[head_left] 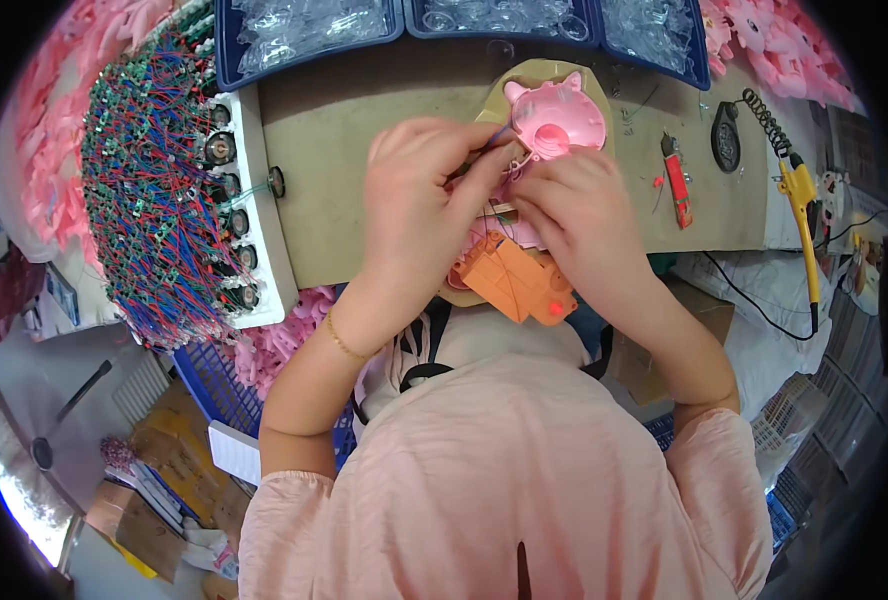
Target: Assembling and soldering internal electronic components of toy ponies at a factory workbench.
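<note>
A pink plastic shell (574,105) with ear-like points lies hollow side up on a tan, rounded pad at the bench's front middle. My left hand (429,180) is pinched at the shell's near left edge, with thin dark wire showing at its fingertips. My right hand (574,200) is closed beside it, fingertips by a small pink part; what exactly it grips is hidden. Just below both hands sits an orange plastic housing (509,280) with a red spot at one corner, and thin wires run up from it toward my fingers.
At the left, a white foam tray (276,235) holds round speakers and a heap of wired circuit boards (154,190). Blue bins (399,38) of clear plastic parts line the back. To the right lie a red-handled cutter (676,185), a black oval object (725,137) and a yellow tool (799,205) with a coiled cord.
</note>
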Demonstrator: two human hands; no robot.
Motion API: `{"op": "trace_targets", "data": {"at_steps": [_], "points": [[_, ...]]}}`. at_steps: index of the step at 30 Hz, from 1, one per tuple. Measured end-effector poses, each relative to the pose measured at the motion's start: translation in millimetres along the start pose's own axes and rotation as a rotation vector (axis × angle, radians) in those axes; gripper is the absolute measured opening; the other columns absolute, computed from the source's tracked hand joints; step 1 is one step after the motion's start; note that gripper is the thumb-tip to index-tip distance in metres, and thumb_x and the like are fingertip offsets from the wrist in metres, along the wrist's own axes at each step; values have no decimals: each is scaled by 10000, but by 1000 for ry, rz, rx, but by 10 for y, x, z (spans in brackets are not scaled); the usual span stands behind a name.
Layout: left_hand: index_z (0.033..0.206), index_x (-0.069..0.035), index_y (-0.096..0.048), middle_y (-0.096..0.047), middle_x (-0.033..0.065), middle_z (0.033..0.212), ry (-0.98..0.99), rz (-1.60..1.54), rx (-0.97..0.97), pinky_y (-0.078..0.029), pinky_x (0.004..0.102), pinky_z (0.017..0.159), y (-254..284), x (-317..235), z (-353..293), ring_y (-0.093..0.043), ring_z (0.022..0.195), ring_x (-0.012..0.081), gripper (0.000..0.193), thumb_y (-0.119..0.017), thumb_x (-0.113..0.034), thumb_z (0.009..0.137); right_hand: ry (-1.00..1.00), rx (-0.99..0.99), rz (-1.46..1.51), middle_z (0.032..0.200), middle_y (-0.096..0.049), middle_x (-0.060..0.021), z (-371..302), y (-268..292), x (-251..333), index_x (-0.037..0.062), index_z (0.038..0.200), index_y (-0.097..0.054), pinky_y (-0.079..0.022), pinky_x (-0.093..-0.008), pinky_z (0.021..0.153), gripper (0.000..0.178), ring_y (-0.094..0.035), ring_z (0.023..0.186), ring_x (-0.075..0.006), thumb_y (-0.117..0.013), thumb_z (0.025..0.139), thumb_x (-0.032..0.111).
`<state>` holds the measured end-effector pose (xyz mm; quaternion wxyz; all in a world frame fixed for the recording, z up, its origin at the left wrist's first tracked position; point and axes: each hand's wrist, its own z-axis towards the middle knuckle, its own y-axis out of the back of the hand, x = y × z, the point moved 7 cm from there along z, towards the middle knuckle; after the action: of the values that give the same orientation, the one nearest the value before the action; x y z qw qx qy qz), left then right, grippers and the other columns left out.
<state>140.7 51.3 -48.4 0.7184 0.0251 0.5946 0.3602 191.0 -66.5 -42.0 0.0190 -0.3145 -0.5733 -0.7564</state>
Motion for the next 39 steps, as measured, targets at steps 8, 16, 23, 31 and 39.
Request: {"op": "trace_targets", "data": {"at_steps": [8,16,23,31,39], "points": [[873,-35,-670,-614,99,727,134,40,128,-429,331,690,125,-68,184,-582,717,244,172,-607,-183,812,-213,159,-145,1075,-499,-118,-466,212,419,21,1046,-538,-329,-423,912,548,-467,1022,-277,-753,599,254],[1051,10,-616,-650,37,834,505,-654,105,-431,201,677,67,217,-34,-570,763,72,274,-525,-211,916,24,145,155,1125,-503,-132,-76,353,181,4,1117,-540,-435,-372,861,532,-504,1038,-305,-680,604,-1],[1093,-9,-587,-642,107,988,211,25,-61,-478,300,811,373,112,-573,-618,906,220,318,-631,-58,782,167,118,131,1162,-487,-152,-86,214,86,5,1137,-558,-451,-357,876,588,-510,1069,-299,-666,563,-57],[1097,8,-590,-585,119,1149,-332,374,135,-482,335,797,186,-152,-827,-591,991,259,406,-675,-21,701,101,388,134,1117,-524,-114,181,281,130,31,1136,-566,-448,-360,844,623,-527,1028,-286,-724,534,6],[1165,-21,-566,-533,87,1237,-353,485,189,-414,331,885,126,-115,-891,-536,1088,192,462,-614,-88,710,200,306,-31,1067,-554,-99,152,312,181,28,1108,-580,-418,-387,864,613,-520,1011,-284,-747,521,79]]}}
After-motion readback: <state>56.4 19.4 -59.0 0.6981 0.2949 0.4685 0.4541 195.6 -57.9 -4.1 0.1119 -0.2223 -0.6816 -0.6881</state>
